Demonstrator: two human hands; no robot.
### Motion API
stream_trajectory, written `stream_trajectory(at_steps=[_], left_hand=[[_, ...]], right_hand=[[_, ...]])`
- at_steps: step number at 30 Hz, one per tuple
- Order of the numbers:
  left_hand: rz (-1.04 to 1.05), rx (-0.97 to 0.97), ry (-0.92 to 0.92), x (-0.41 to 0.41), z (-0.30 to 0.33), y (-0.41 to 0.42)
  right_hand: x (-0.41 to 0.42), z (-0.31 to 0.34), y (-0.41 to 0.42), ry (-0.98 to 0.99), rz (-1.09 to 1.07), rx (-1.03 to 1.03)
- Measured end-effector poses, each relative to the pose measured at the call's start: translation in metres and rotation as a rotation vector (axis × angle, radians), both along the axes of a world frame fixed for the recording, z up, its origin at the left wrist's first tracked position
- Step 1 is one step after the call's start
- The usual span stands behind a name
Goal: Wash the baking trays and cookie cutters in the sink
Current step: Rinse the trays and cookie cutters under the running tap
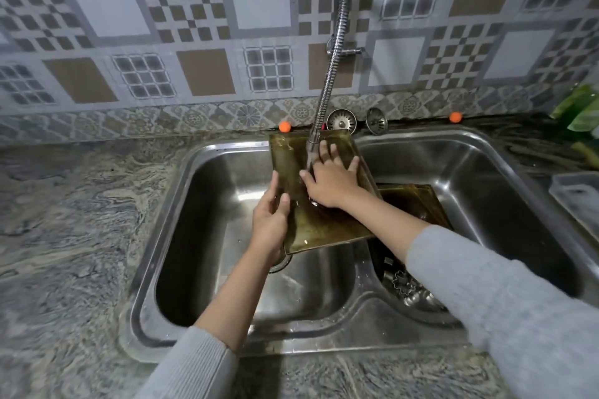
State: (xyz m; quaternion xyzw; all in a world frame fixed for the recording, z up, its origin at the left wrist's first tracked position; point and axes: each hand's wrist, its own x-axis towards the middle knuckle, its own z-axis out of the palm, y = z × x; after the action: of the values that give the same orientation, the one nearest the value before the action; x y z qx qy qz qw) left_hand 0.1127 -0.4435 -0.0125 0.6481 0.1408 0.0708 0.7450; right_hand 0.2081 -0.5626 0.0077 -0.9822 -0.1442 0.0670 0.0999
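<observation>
I saw a tray (311, 223) held tilted over the left basin of the double sink (227, 343), its far edge up near the tap (327, 81) and its near corner low by the drain. My left hand (270, 220) gripped the tray's left edge, thumb curled over the top face and fingers wrapped behind it. My right hand (330, 181) lay flat on the tray's upper face, fingers spread and straight, holding nothing, right under the spout where water ran down. A second tray (418, 204) leaned in the right basin, partly behind my right arm and touching the first tray's right side. Cookie cutters (405, 285) sat at the bottom of the right basin, partly hidden by my sleeve. Two strainers (341, 120) stood on the back ledge behind the tap, just beside each other. A clear container (573, 201) rested on the counter (64, 204) right of the sink.
</observation>
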Motion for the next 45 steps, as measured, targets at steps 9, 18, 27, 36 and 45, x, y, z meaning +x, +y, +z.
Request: stream_trajectory(at_steps=[9,18,27,36,45], left_hand=[[0.115,-0.115,0.065,-0.001,-0.008,0.025],[0.064,-0.125,0.036,-0.005,-0.010,0.031],[0.040,0.011,-0.042,-0.004,0.001,0.033],[0.085,-0.118,0.091,-0.005,-0.024,0.065],[0.015,-0.282,0.121,-0.011,-0.023,0.048]], right_hand=[[-0.014,-0.005,-0.011,0.149,0.296,-0.132],[-0.032,0.000,0.018,0.103,0.565,-0.052],[-0.021,-0.006,0.009,-0.040,0.226,-0.034],[-0.049,0.002,-0.031,0.096,0.340,0.317],[-0.052,-0.011,-0.038,0.363,-0.298,1.176]])
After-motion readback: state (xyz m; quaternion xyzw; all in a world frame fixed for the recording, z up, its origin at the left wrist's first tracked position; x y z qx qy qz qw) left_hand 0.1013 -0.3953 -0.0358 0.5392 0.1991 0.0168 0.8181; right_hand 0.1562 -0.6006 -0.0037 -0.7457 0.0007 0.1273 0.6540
